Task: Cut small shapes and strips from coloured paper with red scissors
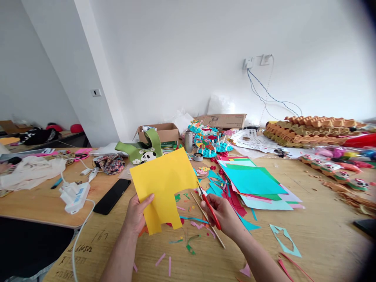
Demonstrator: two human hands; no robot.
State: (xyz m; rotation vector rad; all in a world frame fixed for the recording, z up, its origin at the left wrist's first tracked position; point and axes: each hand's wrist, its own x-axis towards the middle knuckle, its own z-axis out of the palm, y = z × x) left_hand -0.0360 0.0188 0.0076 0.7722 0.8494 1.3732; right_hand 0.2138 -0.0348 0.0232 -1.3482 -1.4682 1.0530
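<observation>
My left hand (137, 213) grips a yellow sheet of paper (164, 184) by its lower left part and holds it upright above the table. A piece is cut out of the sheet's lower right corner. My right hand (223, 214) is closed around red-handled scissors (209, 204), their tip close to the right edge of the yellow sheet. A thin wooden stick (207, 219) lies on the table just under the scissors. Paper scraps in pink, green and teal lie below both hands.
A stack of coloured paper sheets (254, 182) lies to the right. A black phone (112, 196) and a white power strip (75, 194) lie at the left. Further back are a green panda bag (143, 150), a cardboard box (161, 133), a metal bottle (188, 141), egg trays (311, 129).
</observation>
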